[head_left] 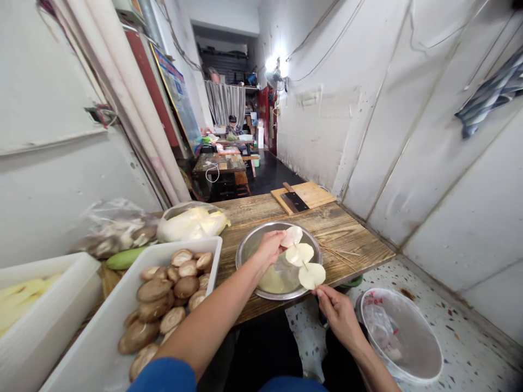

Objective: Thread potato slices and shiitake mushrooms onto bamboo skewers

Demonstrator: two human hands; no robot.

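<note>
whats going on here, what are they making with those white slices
A person is holding a thin skewer of three pale, round slices over a metal bowl. The right hand grips the lower end of the skewer, while the left hand is at the uppermost slice. More sticks lie on the wooden table beside the bowl, and a white tub of mushrooms stands on the left. What dish it is, the picture doesn't show.

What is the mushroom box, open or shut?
Open: no lid covers the white plastic box, and the brown-capped mushrooms show inside it.
</note>
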